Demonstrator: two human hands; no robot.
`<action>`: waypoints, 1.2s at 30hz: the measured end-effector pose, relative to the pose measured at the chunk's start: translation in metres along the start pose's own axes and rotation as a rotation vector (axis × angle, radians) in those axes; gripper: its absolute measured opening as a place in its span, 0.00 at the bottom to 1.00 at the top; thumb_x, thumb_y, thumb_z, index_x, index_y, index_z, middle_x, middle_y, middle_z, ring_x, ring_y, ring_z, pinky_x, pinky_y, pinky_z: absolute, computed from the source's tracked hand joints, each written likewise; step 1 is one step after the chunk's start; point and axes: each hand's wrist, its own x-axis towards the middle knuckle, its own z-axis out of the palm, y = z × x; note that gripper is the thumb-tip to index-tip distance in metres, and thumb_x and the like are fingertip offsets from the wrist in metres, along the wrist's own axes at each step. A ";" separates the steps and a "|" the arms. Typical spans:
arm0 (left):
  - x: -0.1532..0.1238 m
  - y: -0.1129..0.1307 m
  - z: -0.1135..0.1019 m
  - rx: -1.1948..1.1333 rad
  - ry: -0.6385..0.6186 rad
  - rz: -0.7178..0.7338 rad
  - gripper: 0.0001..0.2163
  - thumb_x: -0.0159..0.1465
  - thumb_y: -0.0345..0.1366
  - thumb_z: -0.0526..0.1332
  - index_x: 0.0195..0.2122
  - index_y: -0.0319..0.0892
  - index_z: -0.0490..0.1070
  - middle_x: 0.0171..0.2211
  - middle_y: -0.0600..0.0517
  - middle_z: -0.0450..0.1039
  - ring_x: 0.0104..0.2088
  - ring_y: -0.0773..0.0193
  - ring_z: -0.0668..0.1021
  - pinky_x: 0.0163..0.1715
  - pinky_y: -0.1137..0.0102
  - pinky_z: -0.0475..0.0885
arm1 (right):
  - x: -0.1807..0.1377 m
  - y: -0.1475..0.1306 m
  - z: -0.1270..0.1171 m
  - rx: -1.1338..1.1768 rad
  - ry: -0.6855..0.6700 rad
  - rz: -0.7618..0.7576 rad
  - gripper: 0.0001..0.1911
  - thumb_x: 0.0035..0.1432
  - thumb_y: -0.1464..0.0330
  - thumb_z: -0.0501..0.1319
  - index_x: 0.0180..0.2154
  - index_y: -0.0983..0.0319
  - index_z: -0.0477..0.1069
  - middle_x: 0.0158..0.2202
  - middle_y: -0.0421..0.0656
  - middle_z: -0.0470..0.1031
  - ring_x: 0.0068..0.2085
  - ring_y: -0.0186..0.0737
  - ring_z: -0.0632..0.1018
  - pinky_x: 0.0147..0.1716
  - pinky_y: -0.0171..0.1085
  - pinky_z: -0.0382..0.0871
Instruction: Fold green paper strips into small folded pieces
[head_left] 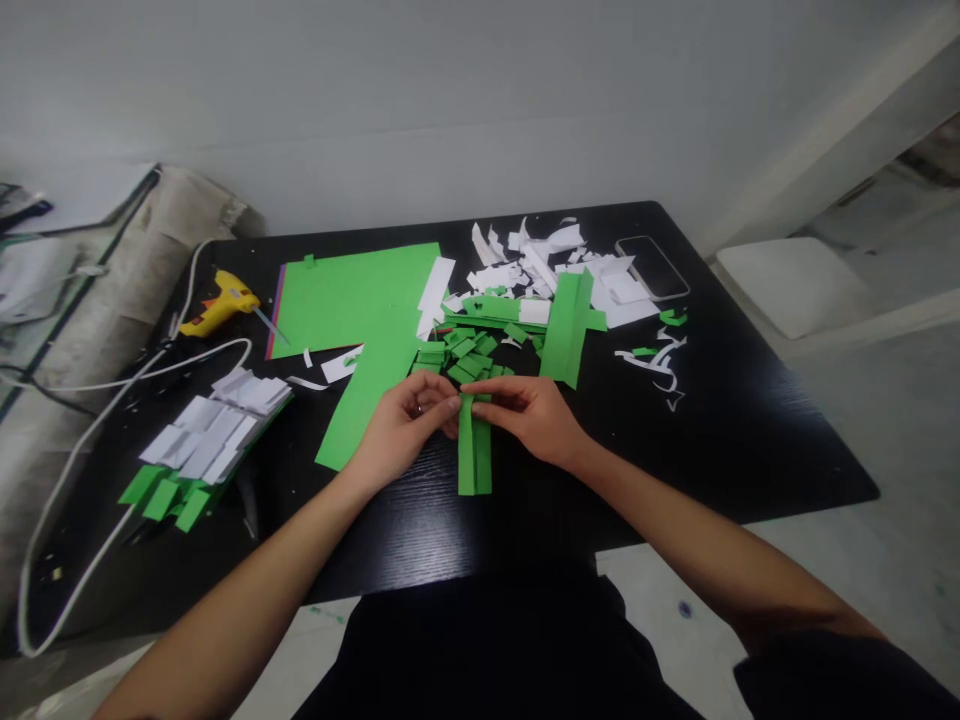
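Pinching creased green strip (pixel 475 460) by far end with left grip (pixel 401 425) and right grip (pixel 544 415), both nearly closed, over tabletop (pixel 555 515) just this side of cut green pieces (pixel 469 362). Got layered white-and-green stack (pixel 202 435) together already. Probably plenty left, judging by big green sheet (pixel 352 300).

Plain grey wall (pixel 420 100) right across the back here, dimly lit, and up close to it stands the black surface (pixel 750 430), rounded at its far-right corner, a soft gleam (pixel 405 535) catching the grain near the front edge! Over to the right, a pale slanting ledge (pixel 847 145) cuts through above a whitish, cushion-like block (pixel 780 285), and down below spreads a light floor (pixel 885 580), flecked with a dark spot (pixel 684 608).
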 end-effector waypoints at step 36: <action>-0.010 -0.002 -0.014 0.725 -0.205 0.677 0.10 0.67 0.23 0.58 0.45 0.41 0.74 0.39 0.47 0.75 0.38 0.61 0.78 0.36 0.67 0.75 | 0.001 -0.007 -0.005 0.027 -0.127 0.147 0.13 0.52 0.64 0.75 0.41 0.61 0.84 0.40 0.44 0.85 0.42 0.42 0.84 0.45 0.41 0.78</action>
